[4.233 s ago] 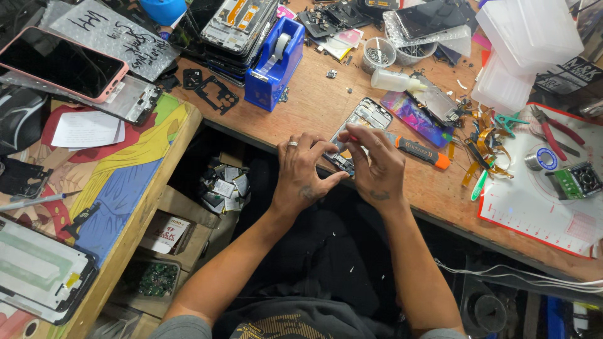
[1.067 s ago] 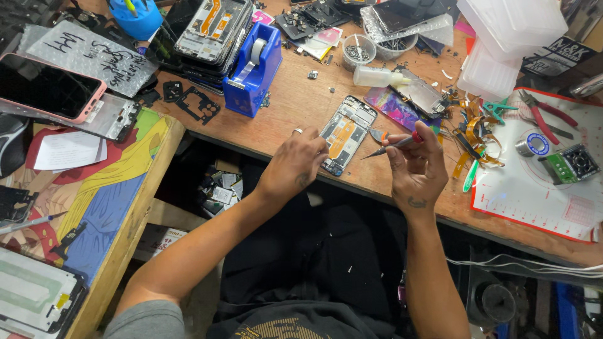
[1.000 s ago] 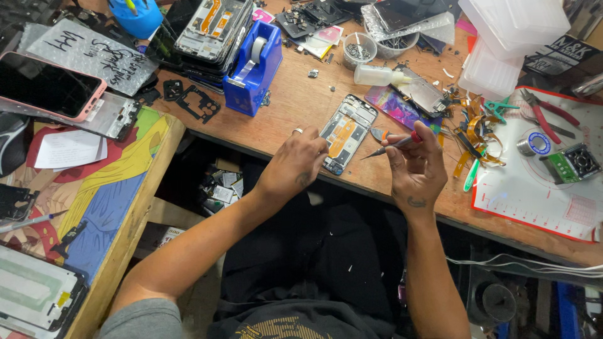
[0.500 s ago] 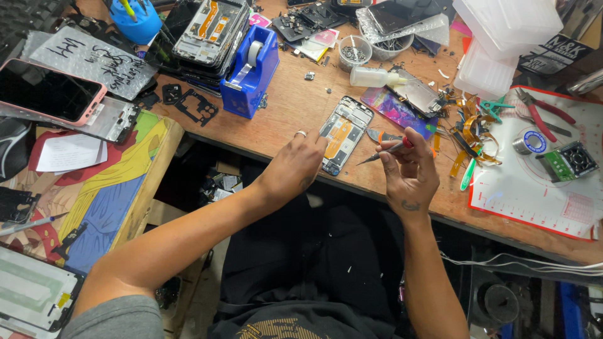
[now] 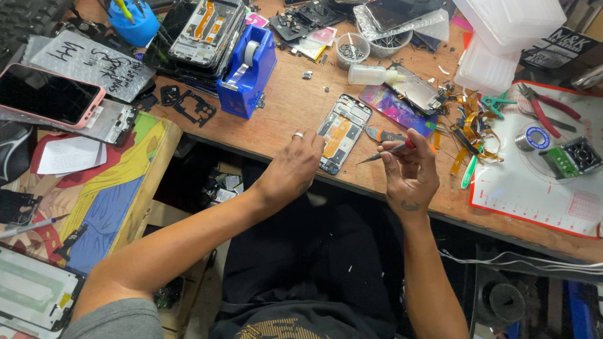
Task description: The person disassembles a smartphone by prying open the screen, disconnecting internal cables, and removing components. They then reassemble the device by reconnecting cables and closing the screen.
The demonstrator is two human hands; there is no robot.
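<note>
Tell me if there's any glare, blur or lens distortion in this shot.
Head view: sharp overall, evenly lit; mild glare on the pink-cased phone's screen; wide-angle bending at the edges; left hand and right hand crisp; dark shadow under the wooden bench.

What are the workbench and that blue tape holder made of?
The workbench looks like bare wood or plywood: matte brown, scuffed, with a raw edge. The blue tape dispenser looks like moulded plastic: uniform colour, smooth, slightly glossy faces.

Even overhead light, bright on the counter (image 5: pixel 295 107); deep shadow beneath it; mild glare on plastic trays (image 5: pixel 502 37); edges slightly curved.
</note>
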